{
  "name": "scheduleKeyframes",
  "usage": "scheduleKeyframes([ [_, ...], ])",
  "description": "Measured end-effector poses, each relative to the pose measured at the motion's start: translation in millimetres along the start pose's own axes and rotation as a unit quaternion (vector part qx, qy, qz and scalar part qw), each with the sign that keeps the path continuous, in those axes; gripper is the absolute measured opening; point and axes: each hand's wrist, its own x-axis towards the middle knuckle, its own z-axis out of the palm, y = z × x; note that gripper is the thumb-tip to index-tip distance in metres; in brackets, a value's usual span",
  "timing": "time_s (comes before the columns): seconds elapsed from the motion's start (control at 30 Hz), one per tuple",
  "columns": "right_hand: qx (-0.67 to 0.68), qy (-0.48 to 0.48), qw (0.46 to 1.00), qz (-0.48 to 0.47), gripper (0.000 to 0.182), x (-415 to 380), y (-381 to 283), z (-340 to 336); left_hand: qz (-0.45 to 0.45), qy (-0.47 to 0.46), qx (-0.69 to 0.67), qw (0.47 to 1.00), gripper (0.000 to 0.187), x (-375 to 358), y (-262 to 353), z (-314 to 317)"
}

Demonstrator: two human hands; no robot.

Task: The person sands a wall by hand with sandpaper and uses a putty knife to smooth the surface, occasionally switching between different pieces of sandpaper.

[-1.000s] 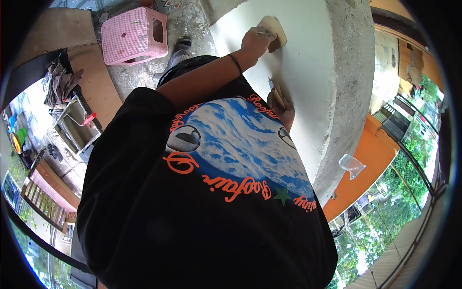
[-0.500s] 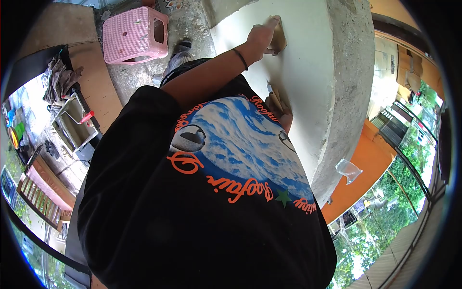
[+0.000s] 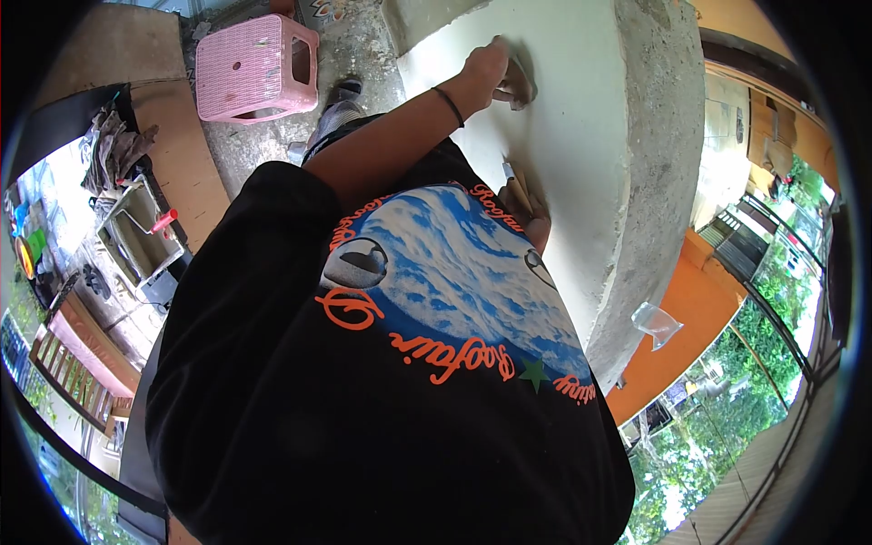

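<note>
My left hand (image 3: 488, 65), with a dark band at its wrist, is closed against a pale smooth wall (image 3: 577, 118). A small brown flat piece (image 3: 518, 86) shows at its fingers, pressed close to the wall; its kind is not clear. Lower down, near my shirt, my right hand (image 3: 538, 222) is closed round a tan-handled tool (image 3: 518, 189) with a light grey tip. The shirt partly hides this hand, and most of the tool's shape is hard to see.
Rough bare concrete (image 3: 668, 118) edges the wall on the right. A pink plastic stool (image 3: 241, 68) stands on the floor at upper left. A paint tray (image 3: 136, 232) with a red-handled roller (image 3: 163, 221) lies at left. A clear plastic cup (image 3: 656, 324) is at right.
My left hand has shifted slightly left and down along the wall, and the brown piece has moved with it. My right hand stays nearly in place, its tool tilted a little differently.
</note>
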Motion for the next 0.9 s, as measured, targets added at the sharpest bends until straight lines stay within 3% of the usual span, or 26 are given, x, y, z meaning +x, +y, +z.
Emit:
scheduleKeyframes([
  [0.1, 0.017, 0.056, 0.998, -0.007, 0.035, -1.0, 0.4, 1.8, 0.028, -0.006, 0.066, 0.997, 0.028, -16.8, 5.6, 10.2],
  [0.17, -0.008, -0.042, 0.999, -0.005, 0.035, 2.7, -0.1, -8.9, 0.033, -0.087, 0.136, 0.986, 0.023, -27.8, 7.5, 10.9],
  [0.2, -0.008, -0.042, 0.999, -0.006, 0.035, 5.2, 0.3, -13.8, 0.033, -0.087, 0.136, 0.986, 0.023, -23.9, 3.4, 10.0],
  [0.37, -0.041, -0.026, 0.999, -0.002, 0.037, 10.3, 0.3, -16.9, 0.066, 0.047, 0.128, 0.988, 0.024, -7.2, -19.4, 5.5],
  [0.5, -0.072, -0.023, 0.997, -0.005, 0.038, 26.6, 3.6, -40.0, 0.086, 0.107, 0.229, 0.964, 0.034, -12.6, -33.2, 16.3],
  [0.53, -0.06, -0.031, 0.998, 0.014, 0.038, 31.9, 6.0, -49.4, 0.107, 0.107, 0.282, 0.947, 0.037, -14.4, -40.9, 22.6],
  [0.57, -0.048, -0.038, 0.998, 0.034, 0.039, 34.5, 6.6, -54.0, 0.18, 0.076, 0.399, 0.896, 0.046, 3.0, -63.0, 23.7],
  [0.63, -0.052, -0.024, 0.998, 0.041, 0.039, 33.1, 7.3, -53.4, 0.342, 0.074, 0.602, 0.718, 0.069, 20.4, -92.5, 28.5],
  [0.7, -0.055, -0.011, 0.997, 0.044, 0.039, 35.1, 6.6, -50.9, 0.42, 0.092, 0.59, 0.683, 0.07, 25.6, -99.3, 26.5],
  [0.77, -0.016, -0.063, 0.997, 0.05, 0.04, 38.2, 9.1, -56.6, 0.249, 0.041, 0.504, 0.826, 0.07, -18.7, -51.7, 25.2],
  [0.8, -0.016, -0.064, 0.997, 0.05, 0.04, 43.2, 11.5, -63.4, 0.25, 0.042, 0.505, 0.825, 0.07, -15.6, -47.4, 19.5],
  [0.87, -0.029, -0.119, 0.991, 0.055, 0.039, 49.7, 10.9, -68.3, 0.148, 0.046, 0.378, 0.913, 0.06, -11.2, -33.3, 14.5],
  [0.9, -0.031, -0.12, 0.991, 0.054, 0.039, 50.5, 11.1, -72.4, 0.179, 0.054, 0.452, 0.872, 0.059, -16.0, -39.3, 21.3],
])
